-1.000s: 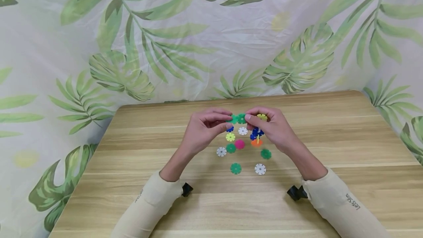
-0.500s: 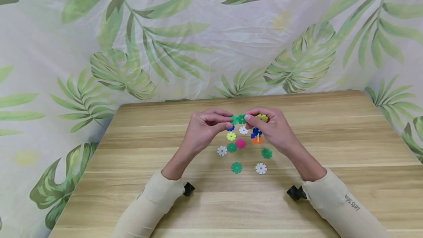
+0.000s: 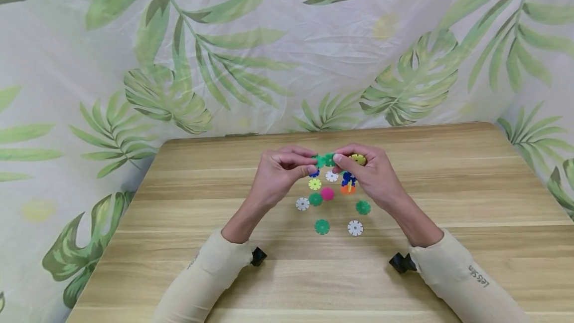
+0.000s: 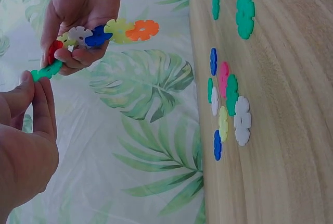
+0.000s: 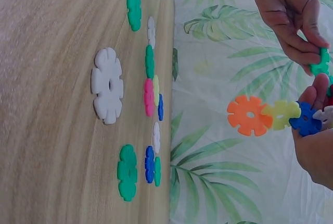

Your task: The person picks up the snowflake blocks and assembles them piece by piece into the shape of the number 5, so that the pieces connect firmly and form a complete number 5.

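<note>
My left hand (image 3: pixel 283 173) pinches a green notched plastic disc (image 4: pixel 48 71) between thumb and fingers above the table. Close beside it, my right hand (image 3: pixel 371 171) grips a chain of interlocking discs. Along that chain are a red disc (image 4: pixel 54 51), a white disc (image 4: pixel 79 35), a blue disc (image 4: pixel 98 37), yellow discs, and an orange disc (image 5: pixel 250 115) at the free end. The green disc meets the red end; whether their slots are joined cannot be told. Fingers cover part of the chain.
Loose discs lie flat on the wooden table (image 3: pixel 188 243) below my hands. Among them are a near green disc (image 3: pixel 322 227), a white disc (image 3: pixel 355 228), a pink disc (image 3: pixel 327 194) and a yellow disc (image 3: pixel 315 184). A leaf-patterned cloth (image 3: pixel 251 54) hangs behind the table.
Both hands keep nearly the same pose around the green disc and the chain. The head view has shifted slightly, and the loose discs lie as before.
</note>
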The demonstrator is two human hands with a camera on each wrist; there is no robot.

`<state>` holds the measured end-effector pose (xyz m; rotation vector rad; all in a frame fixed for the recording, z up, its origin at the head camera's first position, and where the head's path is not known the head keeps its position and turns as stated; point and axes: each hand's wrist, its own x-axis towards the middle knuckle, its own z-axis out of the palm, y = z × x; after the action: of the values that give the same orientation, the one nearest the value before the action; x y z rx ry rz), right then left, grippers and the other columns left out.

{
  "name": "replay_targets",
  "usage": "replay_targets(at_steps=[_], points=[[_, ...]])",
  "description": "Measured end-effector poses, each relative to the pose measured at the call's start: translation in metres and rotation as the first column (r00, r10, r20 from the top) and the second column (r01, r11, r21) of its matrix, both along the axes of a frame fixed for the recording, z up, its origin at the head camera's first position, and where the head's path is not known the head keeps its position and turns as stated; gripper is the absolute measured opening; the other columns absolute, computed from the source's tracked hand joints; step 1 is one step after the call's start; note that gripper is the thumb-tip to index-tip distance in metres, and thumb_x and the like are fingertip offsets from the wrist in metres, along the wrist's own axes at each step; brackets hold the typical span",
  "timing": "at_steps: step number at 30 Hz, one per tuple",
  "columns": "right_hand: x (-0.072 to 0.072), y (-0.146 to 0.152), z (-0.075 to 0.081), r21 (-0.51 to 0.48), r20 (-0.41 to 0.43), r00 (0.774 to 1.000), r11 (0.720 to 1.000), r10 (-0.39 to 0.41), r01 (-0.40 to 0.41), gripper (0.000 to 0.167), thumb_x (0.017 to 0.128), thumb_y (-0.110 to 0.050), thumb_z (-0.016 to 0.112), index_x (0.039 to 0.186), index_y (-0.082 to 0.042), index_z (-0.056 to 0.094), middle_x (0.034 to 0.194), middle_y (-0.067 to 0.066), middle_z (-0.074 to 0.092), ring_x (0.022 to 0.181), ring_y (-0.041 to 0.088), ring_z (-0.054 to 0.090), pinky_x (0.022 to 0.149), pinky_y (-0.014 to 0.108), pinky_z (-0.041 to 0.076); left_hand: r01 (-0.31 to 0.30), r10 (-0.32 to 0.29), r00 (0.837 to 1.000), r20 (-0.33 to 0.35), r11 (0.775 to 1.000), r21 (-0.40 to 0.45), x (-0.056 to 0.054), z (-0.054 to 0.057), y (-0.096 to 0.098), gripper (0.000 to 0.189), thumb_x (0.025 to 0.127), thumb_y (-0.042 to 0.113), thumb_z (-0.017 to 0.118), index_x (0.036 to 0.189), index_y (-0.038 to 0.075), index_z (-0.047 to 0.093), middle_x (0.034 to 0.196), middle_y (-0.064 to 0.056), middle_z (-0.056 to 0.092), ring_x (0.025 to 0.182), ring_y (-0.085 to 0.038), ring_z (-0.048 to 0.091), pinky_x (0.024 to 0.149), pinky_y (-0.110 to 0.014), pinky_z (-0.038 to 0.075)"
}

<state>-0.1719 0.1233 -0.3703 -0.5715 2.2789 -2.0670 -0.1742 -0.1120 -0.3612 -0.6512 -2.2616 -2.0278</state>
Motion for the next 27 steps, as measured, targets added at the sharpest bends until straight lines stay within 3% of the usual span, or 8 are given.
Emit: replay_targets(at_steps=[7,16,22,27], points=[[0.0001,-0.0018,-0.0003,-0.009,-0.005,1.0,1.0,0.003,-0.003,0.02,0.107,-0.015,0.068,0.113,0.001,0.076,0.091,-0.004,0.077,0.089,0.017,0.074,0.081,0.025,0.06,-0.005,0.005,1.0,0.01,1.0,0.003,0.0016,0.0012,0.0021,0.011,0.09,-0.005,0.082,0.101,-0.008,0.082,0.111,-0.021,0.076,0.09,-0.011,0.075,0.078,-0.023,0.065],[-0.0009,0.0022,0.0029,0.017,0.009,0.999,0.999,0.034,-0.034,0.02,0.108,-0.014,0.066,0.115,0.003,0.075,0.091,-0.001,0.077,0.088,0.019,0.075,0.082,0.028,0.063,0.036,-0.036,0.999,-0.007,0.999,-0.036,0.0,0.0051,0.0,0.01,0.091,-0.004,0.081,0.101,-0.008,0.082,0.115,-0.021,0.076,0.087,-0.008,0.076,0.074,-0.021,0.063],[-0.0027,0.0023,0.0034,-0.001,0.045,0.998,0.999,0.05,-0.05,0.02,0.107,-0.013,0.066,0.117,0.003,0.074,0.088,-0.001,0.075,0.088,0.025,0.075,0.076,0.03,0.065,0.064,-0.064,0.998,0.0,0.997,-0.033,-0.0009,0.0052,-0.0031,0.013,0.093,-0.003,0.08,0.105,-0.007,0.081,0.119,-0.021,0.076,0.089,-0.009,0.078,0.078,-0.025,0.065],[-0.0029,0.0032,0.0034,0.015,0.061,0.997,0.999,0.049,-0.05,0.019,0.107,-0.011,0.067,0.116,0.004,0.073,0.09,-0.004,0.075,0.087,0.019,0.075,0.077,0.028,0.065,0.073,-0.073,0.997,0.007,0.997,-0.013,-0.0013,0.0028,-0.0021,0.017,0.093,-0.003,0.08,0.109,-0.008,0.079,0.121,-0.022,0.076,0.091,-0.01,0.079,0.083,-0.03,0.067]])
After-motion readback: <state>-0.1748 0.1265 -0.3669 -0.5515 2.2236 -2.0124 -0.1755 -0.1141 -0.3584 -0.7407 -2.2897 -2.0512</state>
